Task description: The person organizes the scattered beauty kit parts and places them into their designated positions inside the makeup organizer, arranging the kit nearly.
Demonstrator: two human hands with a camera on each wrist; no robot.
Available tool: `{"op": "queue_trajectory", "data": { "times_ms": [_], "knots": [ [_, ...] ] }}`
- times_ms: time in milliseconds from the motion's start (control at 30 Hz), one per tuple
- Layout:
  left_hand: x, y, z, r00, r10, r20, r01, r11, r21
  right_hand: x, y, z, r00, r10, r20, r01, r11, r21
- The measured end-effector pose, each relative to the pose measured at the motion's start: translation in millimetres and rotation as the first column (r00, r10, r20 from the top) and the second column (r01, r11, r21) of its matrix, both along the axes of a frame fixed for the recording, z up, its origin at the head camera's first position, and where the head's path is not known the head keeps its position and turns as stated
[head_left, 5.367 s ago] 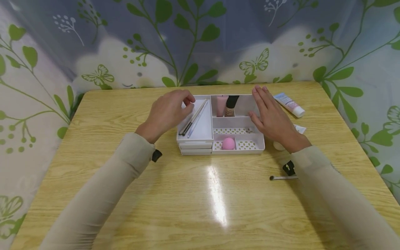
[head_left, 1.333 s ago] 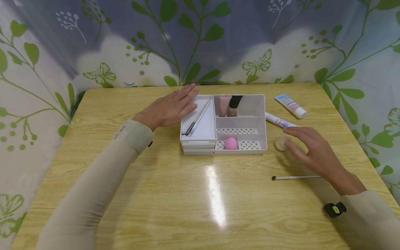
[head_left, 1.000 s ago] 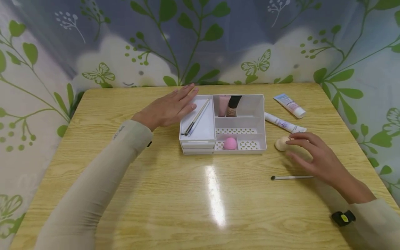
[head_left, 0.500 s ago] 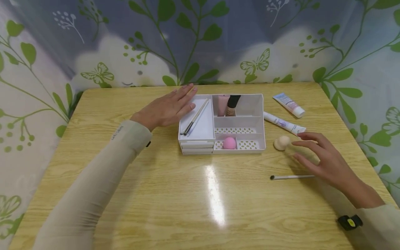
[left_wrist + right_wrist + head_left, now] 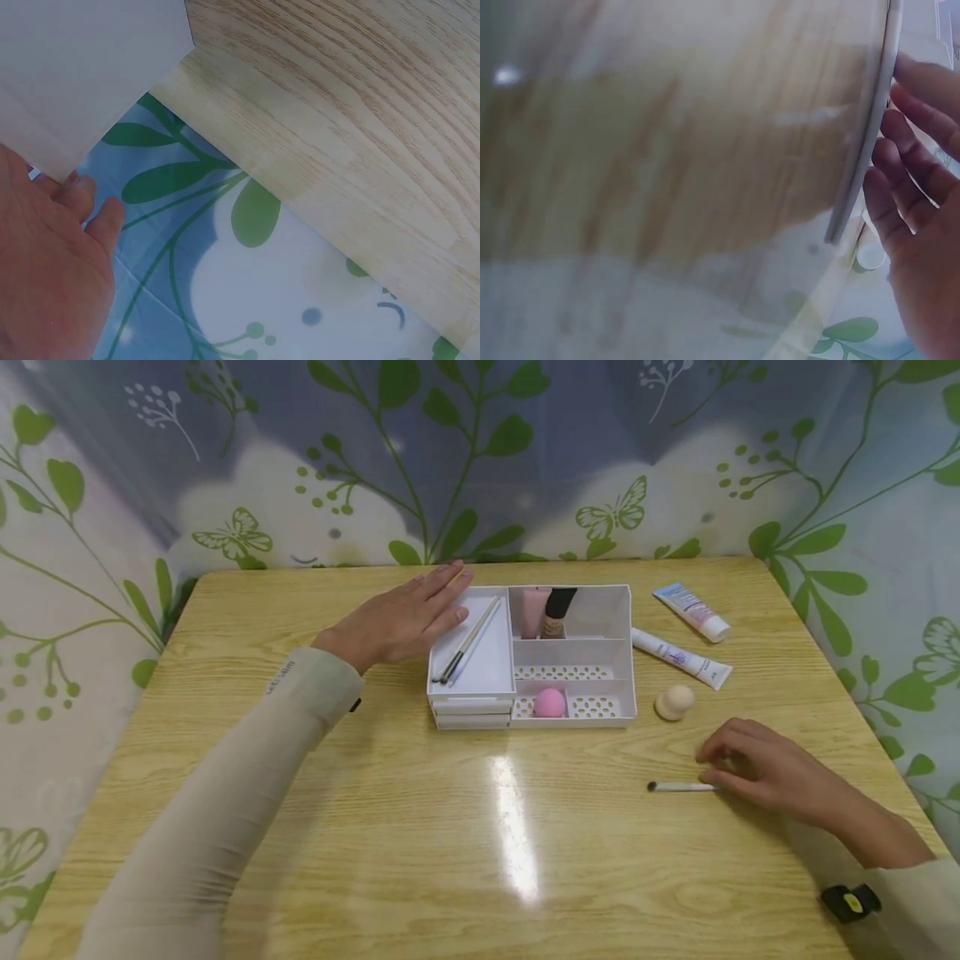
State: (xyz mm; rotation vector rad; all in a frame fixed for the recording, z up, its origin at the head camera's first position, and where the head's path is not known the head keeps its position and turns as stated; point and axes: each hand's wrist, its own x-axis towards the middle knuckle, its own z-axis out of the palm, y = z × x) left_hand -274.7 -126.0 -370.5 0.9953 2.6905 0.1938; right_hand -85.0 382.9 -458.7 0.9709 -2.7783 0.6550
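Note:
My left hand lies with straight fingers along the left side of a white cosmetics organizer. In the left wrist view its fingers touch the organizer's white wall. Two or three slim makeup brushes lie in the organizer's top left tray. To the right, my right hand pinches a white-handled makeup brush on the table; the hand hides the handle's far end. Its fingertips meet the handle in the right wrist view. A beige makeup sponge sits beyond that hand.
A pink tube and a black-capped foundation tube stand in the organizer's back compartment; a pink sponge lies in front. Right of the organizer lie a white tube and a blue-and-pink tube. Patterned cloth surrounds the wooden table.
Earlier my right hand was at the organizer's right wall, then at the beige sponge; now it is at the brush nearer me. My left hand went from over the tray to its left side.

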Motion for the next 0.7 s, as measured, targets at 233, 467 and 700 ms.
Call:
{"op": "queue_trajectory", "data": {
  "times_ms": [233, 467, 700],
  "knots": [
    [-1.2, -0.1, -1.1, 1.0, -0.001, 0.011, 0.001, 1.0, 0.005, 4.3, 1.4, 3.3, 0.996, -0.042, 0.074, 0.04, 0.999, 0.028],
    [-0.5, -0.5, 0.2, 1.0, -0.005, 0.002, 0.005, 1.0, 0.004, 7.4, 4.0, 5.0, 0.99, 0.037, 0.136, -0.036, 0.999, -0.008],
    [-1.4, -0.1, -1.1, 1.0, -0.003, 0.01, 0.003, 1.0, 0.006, 4.0, 5.9, 2.1, 0.989, 0.088, 0.12, -0.086, 0.996, -0.023]
  ]
}}
